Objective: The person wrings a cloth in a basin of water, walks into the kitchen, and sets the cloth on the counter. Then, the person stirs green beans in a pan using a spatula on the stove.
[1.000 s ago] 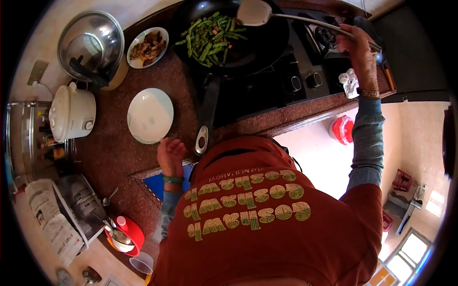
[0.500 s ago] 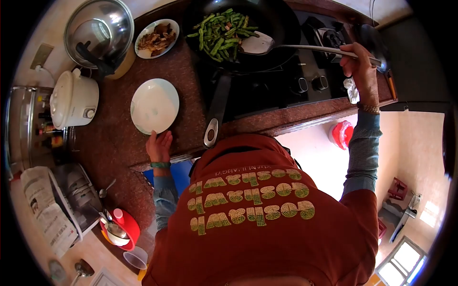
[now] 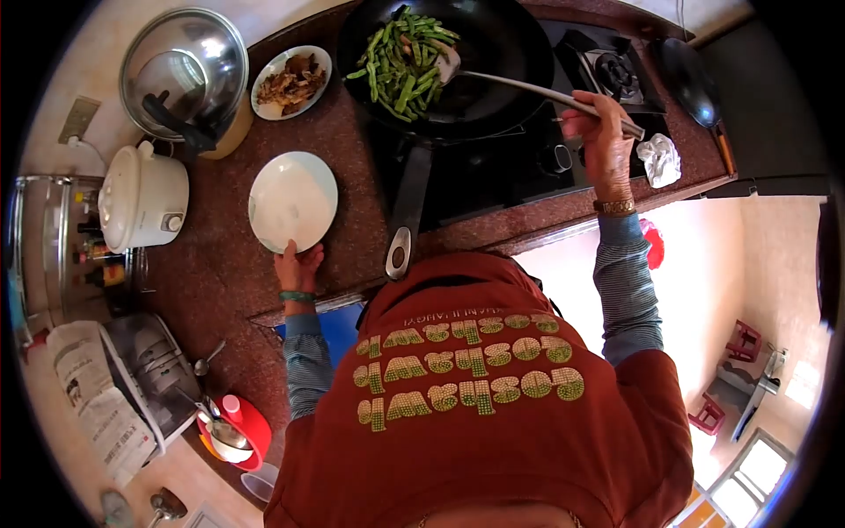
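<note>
My right hand (image 3: 605, 141) grips the long handle of a metal spatula (image 3: 528, 85) over the hob. Its blade sits against cooked green beans (image 3: 405, 66), which lie in the left part of a black wok (image 3: 497, 53). At the counter's near edge my left hand (image 3: 297, 264) pinches the rim of a white plate (image 3: 293, 202), thumb on top and fingers partly hidden at the edge. Nothing lies on this plate. Farther back stands a second plate (image 3: 323, 63) of browned, cooked pieces (image 3: 292, 84).
The wok's handle (image 3: 409, 194) juts toward me over the counter edge. To the left stand a white slow cooker (image 3: 145, 195) and a pot with a glass lid (image 3: 183, 66). A lidded black pan (image 3: 691, 84) and crumpled white cloth (image 3: 659, 160) are at the right.
My right hand has moved left with the spatula, pushing the green beans toward the wok's left side. My left hand stays at the plate's near rim.
</note>
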